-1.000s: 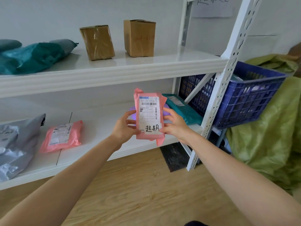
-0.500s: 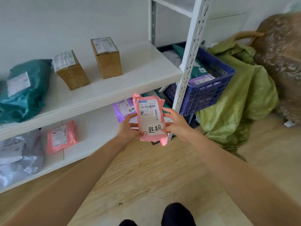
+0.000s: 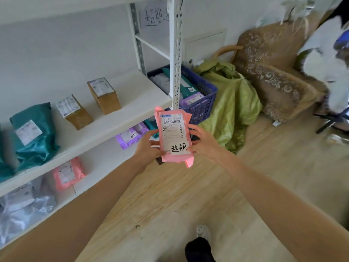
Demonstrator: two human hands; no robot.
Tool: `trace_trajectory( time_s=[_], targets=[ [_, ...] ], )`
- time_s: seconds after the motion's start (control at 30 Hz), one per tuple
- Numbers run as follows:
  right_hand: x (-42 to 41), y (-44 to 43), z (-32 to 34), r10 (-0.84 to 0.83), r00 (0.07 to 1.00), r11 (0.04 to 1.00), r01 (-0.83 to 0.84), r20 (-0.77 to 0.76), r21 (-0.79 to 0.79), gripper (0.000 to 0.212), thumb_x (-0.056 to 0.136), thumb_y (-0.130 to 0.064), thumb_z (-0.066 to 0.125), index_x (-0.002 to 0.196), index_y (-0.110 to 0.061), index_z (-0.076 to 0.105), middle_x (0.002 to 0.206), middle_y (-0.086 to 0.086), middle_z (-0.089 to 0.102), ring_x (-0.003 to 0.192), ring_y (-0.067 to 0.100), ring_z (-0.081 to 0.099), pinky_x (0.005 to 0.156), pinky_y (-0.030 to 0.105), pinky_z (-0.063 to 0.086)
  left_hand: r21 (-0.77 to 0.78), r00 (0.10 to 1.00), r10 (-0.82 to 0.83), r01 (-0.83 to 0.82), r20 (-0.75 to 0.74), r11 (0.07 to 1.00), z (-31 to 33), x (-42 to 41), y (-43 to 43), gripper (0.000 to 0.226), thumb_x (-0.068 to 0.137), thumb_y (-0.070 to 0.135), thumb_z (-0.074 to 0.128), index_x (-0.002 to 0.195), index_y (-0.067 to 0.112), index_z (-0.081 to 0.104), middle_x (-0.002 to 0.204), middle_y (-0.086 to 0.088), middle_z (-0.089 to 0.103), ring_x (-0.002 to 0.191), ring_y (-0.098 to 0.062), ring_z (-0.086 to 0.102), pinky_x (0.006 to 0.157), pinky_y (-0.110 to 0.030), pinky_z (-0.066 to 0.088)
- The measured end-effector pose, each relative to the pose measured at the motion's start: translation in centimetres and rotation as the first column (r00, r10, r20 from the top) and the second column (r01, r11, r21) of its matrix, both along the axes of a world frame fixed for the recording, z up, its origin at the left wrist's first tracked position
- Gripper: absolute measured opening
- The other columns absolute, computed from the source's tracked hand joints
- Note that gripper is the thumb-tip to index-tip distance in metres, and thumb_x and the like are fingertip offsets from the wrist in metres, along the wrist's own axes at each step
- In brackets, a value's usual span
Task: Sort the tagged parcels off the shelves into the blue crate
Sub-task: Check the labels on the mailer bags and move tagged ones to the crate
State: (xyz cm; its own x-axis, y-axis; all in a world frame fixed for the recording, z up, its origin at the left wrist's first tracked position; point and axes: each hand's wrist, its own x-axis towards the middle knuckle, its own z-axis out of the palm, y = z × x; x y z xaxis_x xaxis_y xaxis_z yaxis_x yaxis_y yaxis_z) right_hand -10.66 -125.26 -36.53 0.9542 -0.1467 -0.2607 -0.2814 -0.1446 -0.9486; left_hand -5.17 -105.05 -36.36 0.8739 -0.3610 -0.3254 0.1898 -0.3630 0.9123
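Note:
A pink parcel with a shipping label and a white handwritten tag stands upright in front of me. My left hand grips its left edge and my right hand grips its right edge. Beyond the white shelf post sits the blue crate, holding several parcels, teal, white and purple among them. A purple tagged parcel lies on the lower shelf, just left of my hands.
The upper shelf carries two cardboard boxes and teal bags. A pink parcel and grey bags lie below. A green sack and a patterned armchair stand right of the crate. Another person is at the far right.
The view has risen and swung right, bringing the crate's inside, the armchair and the other person into sight. Both hands keep the same hold on the pink parcel.

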Motion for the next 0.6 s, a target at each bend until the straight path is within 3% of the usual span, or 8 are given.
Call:
trace_trajectory(
  time_s=[0.1,0.27,0.47,0.6],
  targets=[
    [-1.5,-0.4,1.6,-0.051,0.997,0.999,0.05,0.05,0.013,0.078,0.067,0.027,0.057,0.132,-0.017,0.048,0.116,-0.002,0.058,0.107,0.021,0.06,0.056,0.016,0.052,0.026,0.999,-0.012,0.011,0.039,1.0,1.8,-1.2,-1.0,0.077,0.073,-0.009,0.072,0.136,0.023,0.04,0.111,-0.007,0.061,0.107,-0.026,0.06,0.085,-0.045,0.055],
    [-3.4,-4.1,3.7,-0.062,0.993,0.998,0.063,0.105,-0.004,0.08,0.067,0.028,0.057,0.137,-0.01,0.044,0.121,0.002,0.055,0.105,0.023,0.059,0.051,0.011,0.045,0.01,0.995,-0.021,0.02,0.097,1.0,3.7,-3.0,-4.9,0.078,0.073,-0.01,0.071,0.137,0.019,0.039,0.106,-0.003,0.058,0.105,-0.022,0.057,0.086,-0.041,0.054],
    [-4.9,-11.1,4.6,-0.047,0.993,0.999,0.047,0.112,-0.001,0.081,0.066,0.026,0.062,0.135,-0.013,0.046,0.105,-0.006,0.059,0.095,0.023,0.064,0.063,0.026,0.052,0.0,0.995,0.041,-0.041,0.096,0.999,4.5,-4.9,-11.8,0.075,0.071,-0.01,0.072,0.135,0.017,0.044,0.113,-0.011,0.061,0.107,-0.025,0.06,0.09,-0.046,0.054],
    [-5.6,-16.6,4.8,-0.016,0.994,1.0,0.016,0.109,0.004,0.08,0.066,0.026,0.062,0.135,-0.011,0.046,0.11,0.005,0.061,0.094,0.026,0.065,0.07,0.034,0.056,0.008,0.993,0.09,-0.091,0.07,0.996,4.9,-6.4,-17.4,0.072,0.071,-0.01,0.073,0.133,0.014,0.046,0.114,-0.01,0.06,0.107,-0.024,0.059,0.09,-0.045,0.054]
  ],
)
